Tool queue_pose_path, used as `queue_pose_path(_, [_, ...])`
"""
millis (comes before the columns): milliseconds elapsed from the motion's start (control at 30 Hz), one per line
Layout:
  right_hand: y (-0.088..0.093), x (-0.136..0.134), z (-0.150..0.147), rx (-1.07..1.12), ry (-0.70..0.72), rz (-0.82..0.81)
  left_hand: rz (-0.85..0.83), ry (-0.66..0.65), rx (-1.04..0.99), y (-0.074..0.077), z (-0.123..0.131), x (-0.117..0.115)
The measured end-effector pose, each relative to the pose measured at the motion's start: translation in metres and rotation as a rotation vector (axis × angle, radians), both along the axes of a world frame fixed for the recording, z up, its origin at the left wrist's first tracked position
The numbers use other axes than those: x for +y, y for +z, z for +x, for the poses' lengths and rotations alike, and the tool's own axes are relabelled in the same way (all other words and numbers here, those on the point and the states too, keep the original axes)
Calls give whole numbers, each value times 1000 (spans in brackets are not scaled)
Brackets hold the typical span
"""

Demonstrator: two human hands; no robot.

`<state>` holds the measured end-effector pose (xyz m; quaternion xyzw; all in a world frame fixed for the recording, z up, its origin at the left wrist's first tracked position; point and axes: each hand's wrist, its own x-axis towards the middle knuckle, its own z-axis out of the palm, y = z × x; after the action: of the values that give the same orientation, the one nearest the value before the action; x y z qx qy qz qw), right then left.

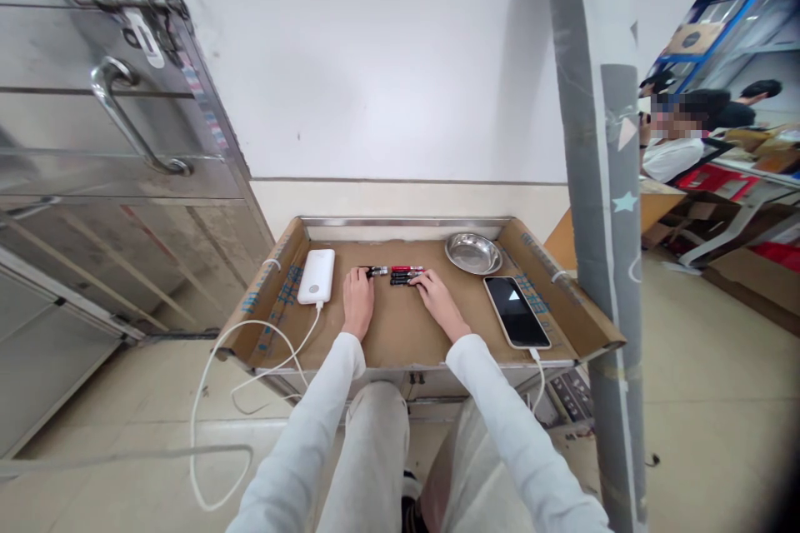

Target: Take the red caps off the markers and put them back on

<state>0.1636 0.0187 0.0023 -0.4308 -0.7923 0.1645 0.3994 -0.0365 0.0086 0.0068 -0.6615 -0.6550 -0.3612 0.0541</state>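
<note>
My left hand (358, 301) rests on the cardboard-covered table top with its fingers closed on a dark pen. The silvery and black end of that pen (378, 271) sticks out to the right. Just across a small gap lie several short pens (398, 276) side by side, a red one (406, 268) at the far side and black ones nearer. My right hand (438, 303) pinches the right end of the nearest black pen. My fingers partly cover the pens.
A white power bank (317, 276) with a cable lies left. At right are a shiny metal bowl (473, 254) and a smartphone (517, 312) on a cable. Cardboard sides (566, 300) edge the table. A wrapped grey pole (603, 266) stands right; people sit beyond it.
</note>
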Motion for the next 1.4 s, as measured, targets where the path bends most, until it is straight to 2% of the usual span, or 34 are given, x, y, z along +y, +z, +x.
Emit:
queue_pose_path(167, [1, -10, 1, 108, -75, -32, -47, 13, 65, -4, -10, -7])
queue_pose_path(267, [1, -13, -5, 210, -120, -82, -87, 96, -31, -5, -12, -15])
queue_pose_path(300, [2, -13, -9, 253, -136, -109, -97, 83, -84, -4, -12, -17])
queue_pose_path(367, [4, -12, -17, 359, -148, -208, -104, -69, -190, -1, -8, -23])
queue_pose_path(467, [8, -12, -27, 605, -56, -500, -98, -387, -317, 9, 6, -30])
queue_pose_path(533, [12, -12, -30, 787, 53, -688, -89, -471, -398, 17, 18, -32])
queue_pose_path(600, [14, -13, -30, 928, 137, -811, -76, -502, -512, 26, 28, -33])
queue_pose_path(700, [15, -13, -25, 1016, 188, -903, -93, -503, -701, 41, 36, -31])
queue_pose_path(800, [12, -11, -18, 1024, 230, -941, -89, -457, -810, 50, 31, -28])
queue_pose_path(867, [8, -10, -15, 1037, 245, -961, -54, -407, -856, 50, 23, -25])
queue_pose_path(1033, [1, -12, -7, 1036, 238, -914, -23, -316, -917, 31, 6, -17])
queue_pose_path(1133, [3, -16, -1, 951, 167, -790, -90, -326, -880, 19, 5, -18])
queue_pose_path(1267, [10, -20, 3, 711, 10, -479, -225, -419, -704, 7, 14, -21])
queue_pose_path(1400, [12, -24, -4, 399, 20, -227, -188, -459, -394, -5, 24, -14])
